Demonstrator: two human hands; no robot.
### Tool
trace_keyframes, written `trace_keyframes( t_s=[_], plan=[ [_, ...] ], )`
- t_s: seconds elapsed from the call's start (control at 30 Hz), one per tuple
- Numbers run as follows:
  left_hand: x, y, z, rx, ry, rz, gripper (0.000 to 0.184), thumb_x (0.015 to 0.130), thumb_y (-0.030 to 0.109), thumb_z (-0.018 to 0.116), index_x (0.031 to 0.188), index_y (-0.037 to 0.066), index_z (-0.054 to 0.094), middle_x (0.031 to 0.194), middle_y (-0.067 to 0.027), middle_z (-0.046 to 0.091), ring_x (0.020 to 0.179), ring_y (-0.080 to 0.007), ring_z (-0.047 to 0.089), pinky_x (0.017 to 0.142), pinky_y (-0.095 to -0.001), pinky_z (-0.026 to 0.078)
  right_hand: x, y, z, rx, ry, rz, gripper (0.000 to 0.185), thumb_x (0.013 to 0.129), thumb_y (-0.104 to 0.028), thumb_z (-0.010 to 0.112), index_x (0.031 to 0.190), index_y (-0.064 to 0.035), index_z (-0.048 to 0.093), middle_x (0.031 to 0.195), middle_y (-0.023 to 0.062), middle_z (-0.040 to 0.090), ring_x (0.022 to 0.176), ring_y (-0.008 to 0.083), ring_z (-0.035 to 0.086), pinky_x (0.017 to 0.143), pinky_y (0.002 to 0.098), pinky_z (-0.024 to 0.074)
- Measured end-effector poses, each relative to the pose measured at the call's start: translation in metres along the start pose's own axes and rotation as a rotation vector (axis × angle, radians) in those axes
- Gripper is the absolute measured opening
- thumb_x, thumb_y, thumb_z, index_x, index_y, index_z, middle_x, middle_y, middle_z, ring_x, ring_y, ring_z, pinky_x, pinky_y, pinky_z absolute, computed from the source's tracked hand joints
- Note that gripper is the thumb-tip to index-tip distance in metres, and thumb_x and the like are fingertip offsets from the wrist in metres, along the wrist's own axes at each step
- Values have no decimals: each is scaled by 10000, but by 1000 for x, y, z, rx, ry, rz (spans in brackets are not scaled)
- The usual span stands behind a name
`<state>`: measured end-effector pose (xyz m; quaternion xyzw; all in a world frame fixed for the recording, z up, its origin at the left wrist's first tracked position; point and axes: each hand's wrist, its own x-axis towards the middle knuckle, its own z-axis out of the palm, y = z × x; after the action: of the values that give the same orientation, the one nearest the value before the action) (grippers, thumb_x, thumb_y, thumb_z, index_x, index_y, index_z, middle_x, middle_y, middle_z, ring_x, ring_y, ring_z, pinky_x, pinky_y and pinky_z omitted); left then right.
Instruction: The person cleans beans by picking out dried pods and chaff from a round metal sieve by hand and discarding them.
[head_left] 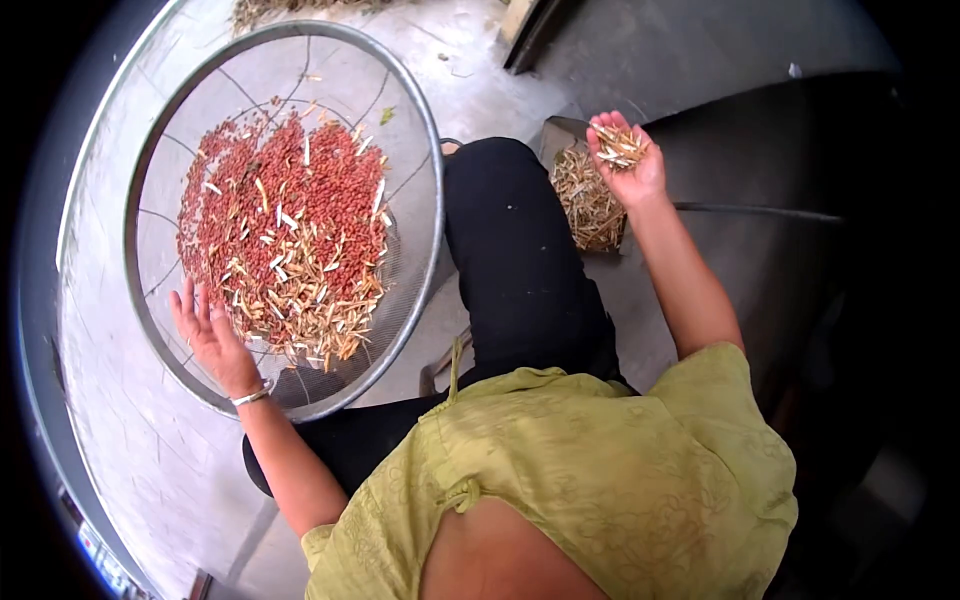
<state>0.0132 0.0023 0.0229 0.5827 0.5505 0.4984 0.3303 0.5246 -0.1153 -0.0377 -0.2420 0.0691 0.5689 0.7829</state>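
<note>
A large round mesh sieve with a metal rim is at the left. In it lie small red beans or seeds, and dry husk pieces are gathered on the side nearer me. My left hand is at the sieve's lower left edge, fingers spread, beside the beans and gripping nothing. My right hand is palm up, with a small heap of pale husk bits resting in it. Just below and left of that hand sits a dustpan-like container filled with similar dry bits.
A thin dark rod runs right from near the container. My black-trousered knee is between sieve and container. Pale floor shows on the left. Dry plant debris lies at the top, near a wooden edge.
</note>
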Motion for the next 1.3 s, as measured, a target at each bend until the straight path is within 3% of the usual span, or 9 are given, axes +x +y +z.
trace_keyframes(
  t_s=[0.17, 0.27, 0.37, 0.4, 0.43, 0.53, 0.93, 1.07, 1.3],
  plan=[
    [-14, 32, -42, -648, -164, 10, 422, 917, 124, 412, 1315, -2, 354, 1307, -199, 435, 1150, -320, 474, 1001, -435, 371, -3, -30, -58, -823, 783, -9, 567, 892, -473, 451, 1283, -66, 392, 1301, 157, 433, 1149, 351, 459, 885, 542, 433],
    [-45, 98, -74, -909, -476, 104, 343, 862, 146, 488, 1198, 77, 502, 1149, -82, 538, 981, -229, 487, 790, -424, 388, 5, -61, -123, -996, 761, 152, 690, 822, -539, 532, 1348, -139, 335, 1379, 149, 314, 1230, 407, 327, 873, 541, 442],
    [-66, 170, -63, -1212, -961, 314, 150, 845, 151, 605, 983, 100, 634, 858, -8, 595, 592, -120, 544, 544, -225, 394, 4, -46, -120, -950, 801, 16, 529, 866, -284, 567, 1297, -61, 356, 1333, 147, 351, 1118, 365, 470, 798, 486, 508],
    [-54, 184, -61, -1180, -1394, 445, 533, 899, 397, 477, 1259, 4, 460, 1392, -142, 365, 1163, -288, 485, 987, -380, 372, 5, -40, -118, -895, 750, -17, 484, 876, -228, 557, 1268, -18, 364, 1319, 158, 361, 1072, 354, 517, 797, 477, 513],
    [-52, 196, -62, -1169, -1380, 447, 533, 899, 397, 477, 1259, 4, 460, 1392, -142, 365, 1163, -288, 485, 987, -380, 372, 7, -34, -118, -847, 755, -30, 366, 878, -166, 542, 1165, 32, 431, 1258, 175, 436, 1014, 317, 566, 791, 440, 522],
    [-62, 227, -68, -1142, -1823, 578, 161, 833, 206, 504, 945, 117, 577, 855, -14, 533, 633, -194, 510, 523, -350, 375, 20, -28, -120, -758, 617, 44, 256, 863, -154, 563, 1067, -3, 527, 1054, 140, 573, 953, 266, 595, 787, 407, 517],
    [-101, 230, -116, -1014, -1598, 804, 200, 819, 175, 508, 992, 91, 563, 975, -56, 522, 772, -208, 485, 633, -357, 367, 14, 53, 124, -883, -237, -66, 286, 892, -147, 518, 1133, 4, 542, 977, 98, 627, 847, 163, 602, 699, 280, 489],
    [-107, 223, -127, -1028, -1547, 867, 232, 818, 166, 510, 1027, 76, 556, 1027, -76, 519, 843, -225, 485, 689, -373, 373, 9, 139, 201, -1331, -579, 261, 321, 916, -199, 502, 1182, -22, 524, 1052, 95, 613, 906, 142, 595, 735, 284, 489],
    [-110, 204, -140, -1038, -1500, 976, 291, 817, 151, 512, 1089, 50, 542, 1119, -109, 513, 969, -255, 483, 787, -401, 383, 112, 293, 158, -2517, -715, -307, 609, 870, -465, 481, 1366, -134, 360, 1409, 147, 341, 1307, 316, 308, 1043, 486, 268]
  ],
)
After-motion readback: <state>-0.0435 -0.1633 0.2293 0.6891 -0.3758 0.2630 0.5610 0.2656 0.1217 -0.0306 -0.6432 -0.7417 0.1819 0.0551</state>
